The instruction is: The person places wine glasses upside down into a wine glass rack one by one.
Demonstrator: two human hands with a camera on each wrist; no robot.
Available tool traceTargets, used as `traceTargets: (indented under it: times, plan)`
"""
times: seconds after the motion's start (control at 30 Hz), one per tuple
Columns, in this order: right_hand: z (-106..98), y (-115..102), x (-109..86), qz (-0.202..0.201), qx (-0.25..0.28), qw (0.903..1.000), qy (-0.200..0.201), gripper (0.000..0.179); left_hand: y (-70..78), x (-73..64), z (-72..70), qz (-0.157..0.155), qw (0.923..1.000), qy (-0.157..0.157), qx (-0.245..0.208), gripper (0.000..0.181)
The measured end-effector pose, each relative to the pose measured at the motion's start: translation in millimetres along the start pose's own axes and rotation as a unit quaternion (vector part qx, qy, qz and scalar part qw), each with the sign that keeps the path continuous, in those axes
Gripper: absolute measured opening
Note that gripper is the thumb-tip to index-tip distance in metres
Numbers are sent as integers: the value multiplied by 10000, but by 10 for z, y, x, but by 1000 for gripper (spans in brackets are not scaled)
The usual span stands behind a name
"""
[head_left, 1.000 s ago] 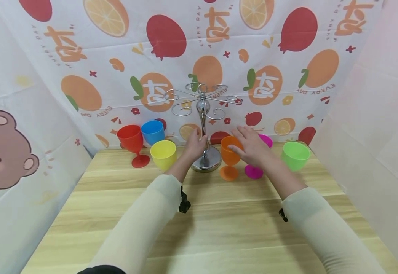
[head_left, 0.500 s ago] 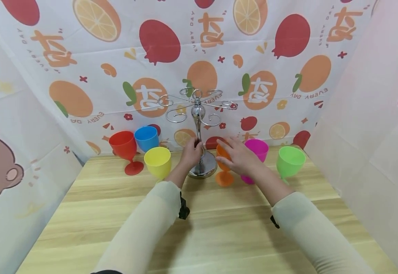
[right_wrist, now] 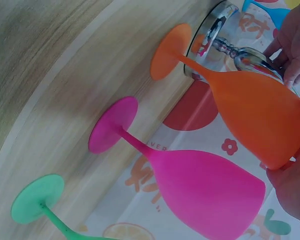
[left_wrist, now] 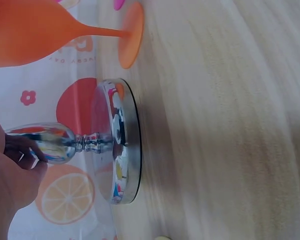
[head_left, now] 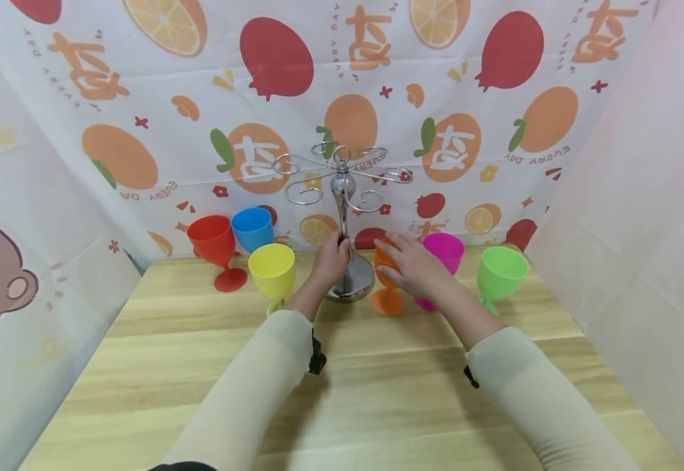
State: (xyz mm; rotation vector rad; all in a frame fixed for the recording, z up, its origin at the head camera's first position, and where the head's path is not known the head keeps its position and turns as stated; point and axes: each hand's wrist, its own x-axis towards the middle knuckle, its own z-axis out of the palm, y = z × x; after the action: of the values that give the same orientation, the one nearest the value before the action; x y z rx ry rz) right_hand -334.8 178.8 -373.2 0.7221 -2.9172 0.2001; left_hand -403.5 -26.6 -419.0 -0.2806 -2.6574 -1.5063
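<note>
Chrome stand (head_left: 352,282): upright; left hand (head_left: 330,263) wraps its stem, seemingly the steadying step.
Orange goblet (right_wrist: 260,112): upright beside the stand; right hand (head_left: 421,267) half-curled round its bowl, fingertips partly hidden.
Magenta goblet (right_wrist: 205,187): nearby, so moving likely calls for lifting straight.
Tabletop (head_left: 389,405): open room lies frontward.

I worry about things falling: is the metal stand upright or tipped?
The metal stand is upright: its round base sits flat on the table, and the left hand holds the pole above it.
</note>
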Motion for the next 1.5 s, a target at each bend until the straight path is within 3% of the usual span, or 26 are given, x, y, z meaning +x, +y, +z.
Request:
traceTargets:
  times: [0.3,0.6,0.77,1.1,1.5]
  plan:
    - [-119,11,22,99,-254,9990,341,56,39,-32,0,334,9990,-77,-296,35]
    - [-7,40,-8,205,-229,9972,678,52,11,-163,32,464,9986,-95,-239,28]
    - [33,26,-8,251,-98,9974,666,53,-5,-243,26,576,9982,4,-135,24]
    - [119,-40,-5,370,32,9981,484,56,-66,-391,-12,294,9994,-96,-132,23]
    - [170,-74,-28,465,146,9967,647,55,-124,-516,-12,255,9994,-105,-216,29]
